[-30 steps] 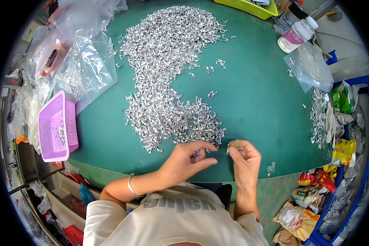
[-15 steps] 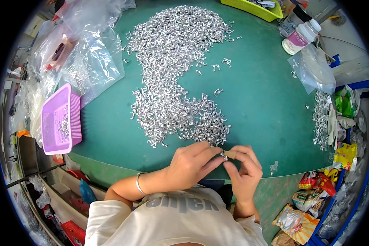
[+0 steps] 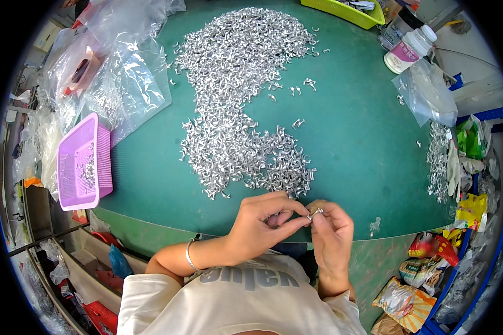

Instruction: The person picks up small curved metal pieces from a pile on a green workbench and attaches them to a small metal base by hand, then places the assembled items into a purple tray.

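Note:
A broad heap of small curved silver metal pieces (image 3: 229, 84) spreads down the middle of the green table. Just below its near end, my left hand (image 3: 260, 226) and my right hand (image 3: 332, 231) meet over the table's front edge. One small silver metal piece (image 3: 317, 213) sits between my right thumb and forefinger, its tip jutting up. My left thumb and forefinger pinch the near end of that piece. Within my curled left fingers, a glint of silver shows, too small to make out. A tan covering is partly visible on a right fingertip.
A purple basket (image 3: 104, 167) with some pieces in it stands at the left, beside clear plastic bags (image 3: 131, 84). More silver pieces (image 3: 437, 162) lie at the right edge. A white bottle (image 3: 411, 50) and a yellow-green tray (image 3: 346, 14) are at the far right.
My fingers have shifted on the metal piece: it now shows more openly at my right fingertips. My right hand has turned slightly, and my left fingers curl more. The heap looks the same.

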### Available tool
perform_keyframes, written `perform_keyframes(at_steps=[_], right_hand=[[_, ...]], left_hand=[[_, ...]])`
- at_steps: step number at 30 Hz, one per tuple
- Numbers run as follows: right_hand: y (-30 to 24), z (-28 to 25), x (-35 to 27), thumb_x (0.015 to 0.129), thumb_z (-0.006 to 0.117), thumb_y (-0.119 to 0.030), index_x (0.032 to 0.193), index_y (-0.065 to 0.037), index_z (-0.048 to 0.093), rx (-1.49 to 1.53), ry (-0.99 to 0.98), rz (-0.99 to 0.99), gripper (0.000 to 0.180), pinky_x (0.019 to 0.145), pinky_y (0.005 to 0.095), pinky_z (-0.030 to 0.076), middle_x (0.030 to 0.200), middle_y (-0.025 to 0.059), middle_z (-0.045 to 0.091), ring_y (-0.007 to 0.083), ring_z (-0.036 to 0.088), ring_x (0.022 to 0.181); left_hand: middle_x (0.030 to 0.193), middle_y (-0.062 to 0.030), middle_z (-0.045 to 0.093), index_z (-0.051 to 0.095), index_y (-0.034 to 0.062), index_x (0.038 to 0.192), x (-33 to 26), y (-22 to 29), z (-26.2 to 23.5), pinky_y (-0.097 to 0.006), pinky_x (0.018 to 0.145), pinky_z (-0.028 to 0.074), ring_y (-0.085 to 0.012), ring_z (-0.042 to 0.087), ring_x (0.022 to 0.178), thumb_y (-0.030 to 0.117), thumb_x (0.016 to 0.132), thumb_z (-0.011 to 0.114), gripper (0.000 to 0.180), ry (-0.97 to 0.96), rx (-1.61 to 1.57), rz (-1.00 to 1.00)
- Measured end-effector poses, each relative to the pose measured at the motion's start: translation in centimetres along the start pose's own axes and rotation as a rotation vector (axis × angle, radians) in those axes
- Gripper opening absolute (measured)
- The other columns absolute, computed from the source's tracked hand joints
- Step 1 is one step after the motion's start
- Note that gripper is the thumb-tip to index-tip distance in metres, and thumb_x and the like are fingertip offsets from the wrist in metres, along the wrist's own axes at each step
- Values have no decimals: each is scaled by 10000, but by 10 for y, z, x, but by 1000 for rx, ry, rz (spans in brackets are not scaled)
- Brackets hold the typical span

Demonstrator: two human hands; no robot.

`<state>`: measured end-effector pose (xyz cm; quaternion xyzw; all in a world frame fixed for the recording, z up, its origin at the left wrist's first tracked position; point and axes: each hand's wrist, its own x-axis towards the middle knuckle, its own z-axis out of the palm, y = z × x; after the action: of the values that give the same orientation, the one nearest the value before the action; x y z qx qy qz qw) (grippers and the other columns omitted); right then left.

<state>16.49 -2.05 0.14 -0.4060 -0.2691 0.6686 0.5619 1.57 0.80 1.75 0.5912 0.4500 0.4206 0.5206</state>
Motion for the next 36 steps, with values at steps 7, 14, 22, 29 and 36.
perform_keyframes(at_steps=[7,14,22,29,36], right_hand=[[0,0,1,837,543,-37,949,25,552,140,-58,121,128,728,254,397,917,70,571,120,518,828],[-1,0,2,844,531,-36,968,21,544,290,-125,236,136,756,261,404,927,72,575,127,525,853],[3,4,-1,857,506,-19,938,25,541,154,-100,90,99,779,268,403,923,80,570,130,523,863],[2,2,2,857,508,-23,943,23,540,211,-153,172,103,756,268,411,916,81,570,132,521,841],[0,3,1,786,578,47,903,44,564,-77,-92,-88,118,748,276,411,906,97,575,159,514,838]], left_hand=[[551,34,401,652,37,779,-1,4,2,-201,417,226,-30,324,484,-25,659,688,139,52,-14,32],[548,31,403,645,28,767,-1,4,4,-202,418,226,-34,327,481,-26,645,710,149,79,-20,69],[563,16,415,642,20,778,-3,3,2,-209,421,238,-50,343,485,-33,643,718,163,73,17,114],[592,10,430,642,23,796,-6,6,2,-202,425,248,-50,358,501,-47,641,713,184,86,53,174],[560,26,396,648,20,812,-3,10,-3,-208,430,224,-41,331,496,-53,650,665,179,32,-16,32]])
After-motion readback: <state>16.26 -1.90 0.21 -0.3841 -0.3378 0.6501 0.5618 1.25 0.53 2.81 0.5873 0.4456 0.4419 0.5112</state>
